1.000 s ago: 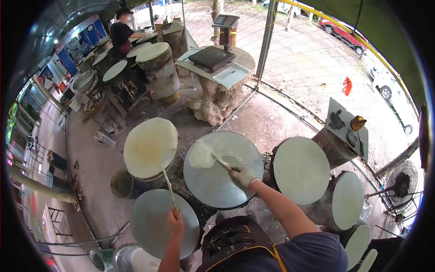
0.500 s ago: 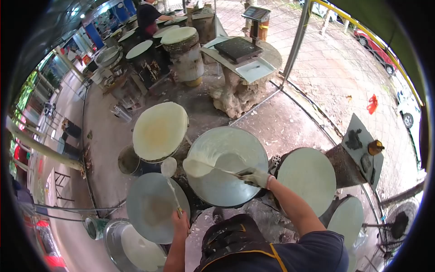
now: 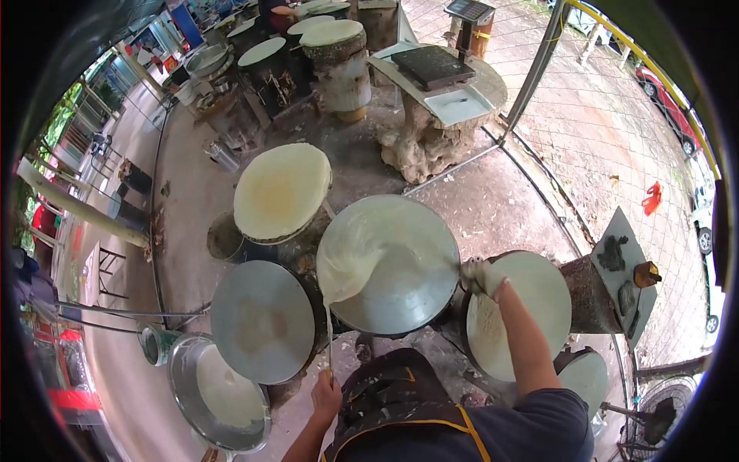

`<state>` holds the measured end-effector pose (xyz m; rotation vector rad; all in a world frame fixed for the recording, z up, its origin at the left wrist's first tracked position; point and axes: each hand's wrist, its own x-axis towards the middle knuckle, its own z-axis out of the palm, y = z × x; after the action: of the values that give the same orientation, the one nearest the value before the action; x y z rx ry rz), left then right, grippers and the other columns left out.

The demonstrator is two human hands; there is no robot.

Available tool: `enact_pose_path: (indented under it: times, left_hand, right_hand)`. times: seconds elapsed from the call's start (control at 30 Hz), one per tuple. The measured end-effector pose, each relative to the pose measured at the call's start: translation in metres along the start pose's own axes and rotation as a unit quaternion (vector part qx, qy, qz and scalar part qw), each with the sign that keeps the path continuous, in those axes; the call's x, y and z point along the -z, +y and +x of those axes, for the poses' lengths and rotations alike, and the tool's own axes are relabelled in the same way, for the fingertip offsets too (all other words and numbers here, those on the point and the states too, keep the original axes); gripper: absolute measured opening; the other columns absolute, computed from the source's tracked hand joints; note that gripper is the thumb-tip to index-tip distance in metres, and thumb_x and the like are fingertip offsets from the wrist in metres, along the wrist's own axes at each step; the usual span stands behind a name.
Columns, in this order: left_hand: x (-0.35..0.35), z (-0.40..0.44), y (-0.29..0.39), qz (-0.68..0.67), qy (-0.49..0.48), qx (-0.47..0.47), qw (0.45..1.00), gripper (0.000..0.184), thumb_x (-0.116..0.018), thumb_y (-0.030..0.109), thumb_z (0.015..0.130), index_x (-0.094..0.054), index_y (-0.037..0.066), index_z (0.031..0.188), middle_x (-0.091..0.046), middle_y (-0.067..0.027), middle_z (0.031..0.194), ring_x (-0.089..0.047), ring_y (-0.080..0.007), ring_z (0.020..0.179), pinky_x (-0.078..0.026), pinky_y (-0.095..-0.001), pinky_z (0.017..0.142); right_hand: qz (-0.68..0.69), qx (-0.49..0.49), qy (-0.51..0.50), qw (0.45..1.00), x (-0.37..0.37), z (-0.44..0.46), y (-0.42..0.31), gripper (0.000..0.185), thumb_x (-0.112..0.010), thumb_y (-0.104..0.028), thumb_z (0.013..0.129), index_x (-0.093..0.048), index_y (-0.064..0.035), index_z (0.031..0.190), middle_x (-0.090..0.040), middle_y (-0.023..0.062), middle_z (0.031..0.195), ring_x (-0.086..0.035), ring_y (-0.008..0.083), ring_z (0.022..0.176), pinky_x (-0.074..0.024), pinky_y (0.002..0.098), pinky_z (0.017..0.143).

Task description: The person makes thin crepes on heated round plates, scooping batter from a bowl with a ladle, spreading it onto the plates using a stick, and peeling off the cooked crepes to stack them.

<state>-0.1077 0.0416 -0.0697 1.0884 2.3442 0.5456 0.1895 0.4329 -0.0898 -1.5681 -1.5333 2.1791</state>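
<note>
My left hand point(image 3: 326, 394) grips the handle of a ladle point(image 3: 330, 350), below the left edge of the middle round griddle point(image 3: 392, 304). The ladle's head blends into pale wet batter point(image 3: 346, 258), which covers the griddle's upper and left part; bare metal shows at its lower right. My right hand point(image 3: 486, 277), in a light glove with dark patches, is over the upper left of the right griddle point(image 3: 550, 323). Motion smears its fingers, so whatever it may hold is unclear. A pale layer covers that right griddle, with a tan streak below the hand.
A grey griddle point(image 3: 262, 323) stands at left, and a pale-topped one point(image 3: 283, 192) behind it. Near my left is a metal basin point(image 3: 181, 393) with batter. Further back are a stone table point(image 3: 485, 85) with a scale and more drum stoves. A wire fence runs along the right.
My right hand has moved right from the middle griddle to the right one. My left hand has shifted right, its ladle now at the middle griddle. Batter there now forms a swirl. The view has shifted.
</note>
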Motion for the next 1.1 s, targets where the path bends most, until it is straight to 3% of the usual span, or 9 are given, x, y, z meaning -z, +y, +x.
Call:
enact_pose_path:
  times: [0.1, 0.27, 0.43, 0.57, 0.8, 0.83, 0.9, 1.03, 1.1]
  left_hand:
    - [-0.001, -0.031, 0.007, -0.005, -0.028, 0.028, 0.999, 0.024, -0.053, 0.012, 0.080, -0.049, 0.002, 0.102, -0.059, -0.0241, 0.083, -0.057, -0.0433, 0.077, -0.044, -0.0505, 0.067]
    - [-0.007, -0.047, 0.011, -0.005, -0.021, 0.000, 1.000, 0.024, -0.053, 0.013, 0.081, -0.049, 0.002, 0.102, -0.058, -0.0246, 0.083, -0.057, -0.0437, 0.077, -0.044, -0.0508, 0.067]
    - [-0.012, -0.051, 0.023, 0.007, -0.011, 0.000, 1.000, 0.023, -0.052, 0.012, 0.082, -0.048, 0.002, 0.102, -0.058, -0.0250, 0.084, -0.057, -0.0444, 0.077, -0.044, -0.0511, 0.067]
    - [-0.011, -0.051, 0.026, 0.003, -0.004, -0.037, 0.999, 0.022, -0.051, 0.012, 0.082, -0.048, 0.002, 0.102, -0.058, -0.0246, 0.082, -0.056, -0.0444, 0.076, -0.043, -0.0514, 0.066]
    - [0.000, -0.037, -0.003, -0.025, 0.002, -0.129, 0.991, 0.024, -0.054, 0.012, 0.080, -0.049, 0.001, 0.101, -0.057, -0.0249, 0.080, -0.056, -0.0435, 0.075, -0.043, -0.0492, 0.063]
    - [0.005, -0.033, -0.006, -0.032, -0.004, -0.139, 0.990, 0.024, -0.055, 0.012, 0.081, -0.049, 0.000, 0.101, -0.057, -0.0245, 0.079, -0.056, -0.0429, 0.074, -0.043, -0.0483, 0.062]
    - [0.023, -0.024, -0.014, -0.044, -0.019, -0.161, 0.986, 0.023, -0.056, 0.012, 0.081, -0.049, -0.001, 0.099, -0.057, -0.0237, 0.077, -0.056, -0.0418, 0.072, -0.043, -0.0463, 0.061]
    - [0.067, -0.004, -0.037, -0.142, 0.018, -0.256, 0.956, 0.020, -0.056, 0.011, 0.084, -0.048, -0.001, 0.098, -0.048, -0.0112, 0.060, -0.050, -0.0244, 0.050, -0.041, -0.0358, 0.048]
    - [0.094, 0.005, -0.051, -0.303, -0.086, -0.157, 0.936, 0.017, -0.054, 0.011, 0.086, -0.048, 0.001, 0.098, -0.047, -0.0061, 0.058, -0.045, -0.0159, 0.044, -0.038, -0.0297, 0.043]
  right_hand:
    - [0.119, 0.026, 0.101, 0.987, -0.029, 0.049, -0.023, 0.027, -0.060, -0.021, 0.079, -0.063, -0.0143, 0.106, -0.047, -0.0027, 0.055, -0.035, 0.0070, 0.037, -0.0265, 0.0248, 0.033]
    - [-0.054, -0.044, -0.201, 0.977, -0.090, 0.017, -0.038, 0.026, -0.060, -0.020, 0.079, -0.063, -0.0131, 0.104, -0.050, -0.0024, 0.058, -0.038, 0.0062, 0.039, -0.0266, 0.0237, 0.033]
    - [0.169, 0.054, 0.055, 0.983, -0.074, 0.022, -0.019, 0.023, -0.060, -0.021, 0.082, -0.063, -0.0108, 0.102, -0.052, -0.0020, 0.059, -0.037, 0.0053, 0.039, -0.0275, 0.0210, 0.034]
    - [-0.055, -0.011, -0.137, 0.989, -0.091, -0.011, -0.034, 0.027, -0.059, -0.019, 0.083, -0.062, -0.0055, 0.106, -0.052, -0.0016, 0.060, -0.038, 0.0061, 0.042, -0.0281, 0.0205, 0.037]
    - [0.066, 0.056, 0.061, 0.994, -0.112, -0.054, 0.020, 0.028, -0.059, -0.023, 0.085, -0.062, -0.0058, 0.107, -0.051, -0.0025, 0.064, -0.040, 0.0049, 0.046, -0.0283, 0.0204, 0.038]
    - [0.175, 0.048, -0.121, 0.976, -0.100, 0.005, 0.085, 0.028, -0.060, -0.023, 0.085, -0.062, -0.0055, 0.107, -0.051, -0.0041, 0.063, -0.040, 0.0043, 0.045, -0.0283, 0.0204, 0.037]
    - [0.146, 0.027, -0.048, 0.988, -0.125, -0.033, 0.078, 0.026, -0.061, -0.021, 0.085, -0.061, -0.0070, 0.107, -0.051, -0.0052, 0.063, -0.040, 0.0039, 0.045, -0.0276, 0.0196, 0.037]
    - [0.303, 0.059, 0.095, 0.946, -0.204, -0.107, 0.088, 0.024, -0.059, -0.015, 0.086, -0.059, -0.0105, 0.109, -0.050, -0.0060, 0.062, -0.039, 0.0029, 0.044, -0.0266, 0.0163, 0.036]
    - [0.396, 0.086, 0.130, 0.905, -0.272, -0.107, 0.120, 0.025, -0.056, -0.014, 0.086, -0.058, -0.0137, 0.111, -0.051, -0.0046, 0.062, -0.041, 0.0041, 0.044, -0.0304, 0.0178, 0.036]
